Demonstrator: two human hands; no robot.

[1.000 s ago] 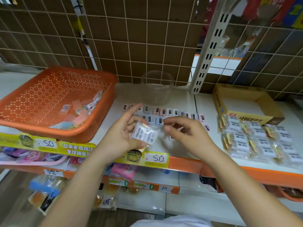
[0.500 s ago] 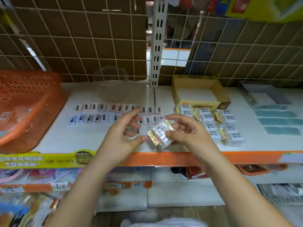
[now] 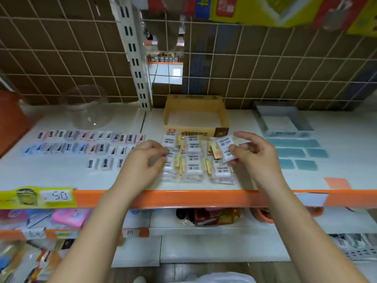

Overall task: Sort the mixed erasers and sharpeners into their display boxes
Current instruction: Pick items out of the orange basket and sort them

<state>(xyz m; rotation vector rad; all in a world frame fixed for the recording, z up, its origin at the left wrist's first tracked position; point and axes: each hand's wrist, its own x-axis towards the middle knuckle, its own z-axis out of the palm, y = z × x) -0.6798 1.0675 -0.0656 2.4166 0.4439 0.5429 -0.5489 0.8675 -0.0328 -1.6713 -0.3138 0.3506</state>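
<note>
**Eraser Packet Passes to the Right Hand**

The thumb and fingertips [image 3: 231,150] of the right hand [image 3: 253,158] pinch a wrapped eraser packet [image 3: 223,150] and hold it up, tilted, just above the eraser stacks [image 3: 193,160]. A moment ago the left hand [image 3: 142,162] had this packet. Now it has let go and holds nothing, with its fingers loosely curled over the left edge of the stacks. The handover likely means the packet will join its own kind soon.

The packet is flat and shiny, in crinkly clear wrap with a yellow strip. Behind the stacks sits an open cardboard box [image 3: 195,133], stiff and brown, with nothing inside. Small sharpeners [image 3: 81,144] lie in neat rows to the left, pink and blue. Flat blue blocks [image 3: 293,148] lie to the right, before a grey tray [image 3: 283,123].
</note>
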